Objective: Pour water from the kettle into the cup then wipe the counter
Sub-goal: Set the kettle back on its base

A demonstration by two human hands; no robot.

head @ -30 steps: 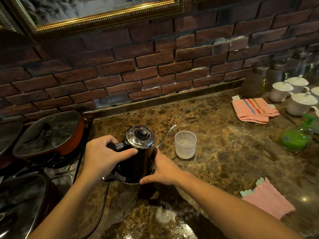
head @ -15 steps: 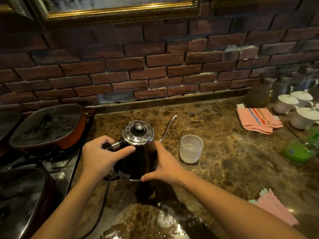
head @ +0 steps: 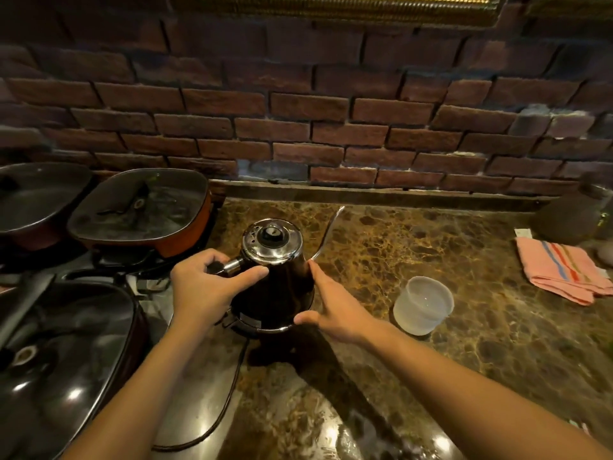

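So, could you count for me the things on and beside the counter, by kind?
Kettle: 1
Cup: 1
Striped cloth: 1
Lidded pans at the left: 3
Dark jar at the far right: 1
Total: 7

The brown marble counter carries the kettle, a translucent cup and a striped, seemingly folded cloth.

The kettle now stands farther from the cup.
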